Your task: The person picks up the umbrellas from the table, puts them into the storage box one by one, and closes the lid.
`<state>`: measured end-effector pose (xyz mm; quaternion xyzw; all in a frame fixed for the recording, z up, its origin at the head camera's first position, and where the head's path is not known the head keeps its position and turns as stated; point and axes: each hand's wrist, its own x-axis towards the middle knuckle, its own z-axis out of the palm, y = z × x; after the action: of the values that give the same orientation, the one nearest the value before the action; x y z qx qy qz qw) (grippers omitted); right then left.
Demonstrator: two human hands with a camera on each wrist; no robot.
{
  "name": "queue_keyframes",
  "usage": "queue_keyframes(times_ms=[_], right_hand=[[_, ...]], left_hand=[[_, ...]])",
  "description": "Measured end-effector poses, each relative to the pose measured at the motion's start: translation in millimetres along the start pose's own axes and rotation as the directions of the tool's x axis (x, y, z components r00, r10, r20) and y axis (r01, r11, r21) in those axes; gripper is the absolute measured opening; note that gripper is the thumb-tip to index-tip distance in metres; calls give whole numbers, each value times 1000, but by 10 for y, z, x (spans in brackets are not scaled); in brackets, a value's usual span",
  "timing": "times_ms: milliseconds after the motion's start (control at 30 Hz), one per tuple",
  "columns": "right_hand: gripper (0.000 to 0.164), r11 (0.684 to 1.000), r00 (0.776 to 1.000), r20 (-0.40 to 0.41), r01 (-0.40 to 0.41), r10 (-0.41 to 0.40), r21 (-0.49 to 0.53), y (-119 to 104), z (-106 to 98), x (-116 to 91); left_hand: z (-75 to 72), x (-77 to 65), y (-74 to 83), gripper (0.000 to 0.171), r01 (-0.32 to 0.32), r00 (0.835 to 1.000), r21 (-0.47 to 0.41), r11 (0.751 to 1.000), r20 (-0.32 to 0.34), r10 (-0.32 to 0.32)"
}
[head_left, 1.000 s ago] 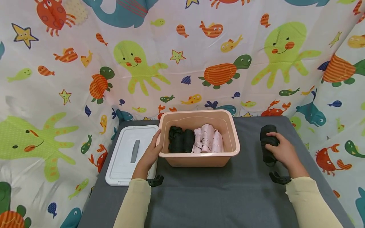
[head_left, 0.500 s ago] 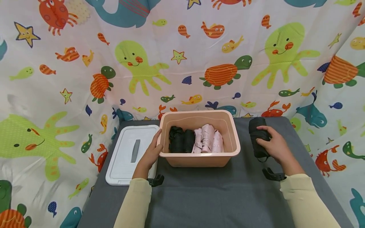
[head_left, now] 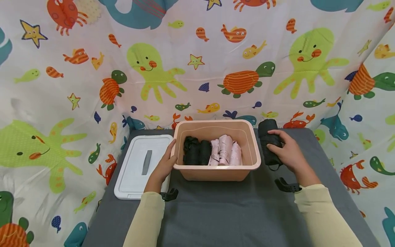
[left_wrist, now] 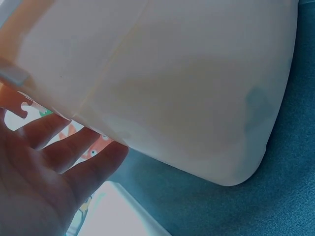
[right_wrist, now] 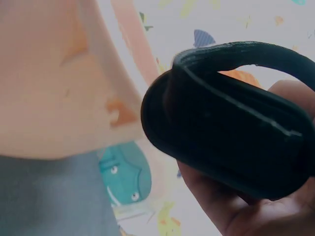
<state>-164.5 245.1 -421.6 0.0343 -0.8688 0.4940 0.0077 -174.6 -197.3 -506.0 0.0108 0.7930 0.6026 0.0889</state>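
My right hand (head_left: 290, 152) grips a black folded umbrella (head_left: 267, 137) just right of a peach plastic bin (head_left: 216, 173). The right wrist view shows the umbrella's oval end (right_wrist: 231, 132) with its wrist strap (right_wrist: 251, 53) looped over it. My left hand (head_left: 162, 166) rests against the bin's left side, and in the left wrist view its extended fingers (left_wrist: 96, 167) touch the bin wall (left_wrist: 187, 98). Inside the bin, black rolled umbrellas (head_left: 197, 152) stand at the left, beside several pink rolled ones (head_left: 225, 151). Their lower parts are hidden by the bin's front wall.
A white lid (head_left: 131, 171) with a grey handle (head_left: 147, 162) lies left of the bin, partly behind my left hand. Grey cloth (head_left: 222, 212) covers the table. A curtain (head_left: 197, 85) printed with sea animals hangs behind and at both sides.
My right hand has carried the black umbrella leftward from the table's right side to near the bin's right wall. The left hand stays against the bin.
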Motion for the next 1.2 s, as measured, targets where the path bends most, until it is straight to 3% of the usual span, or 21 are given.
queue_keyframes(times_ms=[400, 667, 1200], right_hand=[[50, 989, 994, 96, 42, -56, 144, -285, 283, 178], [51, 988, 979, 189, 50, -78, 149, -397, 523, 322], [52, 988, 938, 346, -55, 0, 148, -556, 885, 556]], left_hand=[[-7, 6, 19, 70, 22, 1000, 5, 1000, -2, -22], [3, -7, 14, 69, 19, 1000, -2, 1000, -17, -19], [8, -5, 5, 70, -5, 999, -5, 1000, -31, 5]])
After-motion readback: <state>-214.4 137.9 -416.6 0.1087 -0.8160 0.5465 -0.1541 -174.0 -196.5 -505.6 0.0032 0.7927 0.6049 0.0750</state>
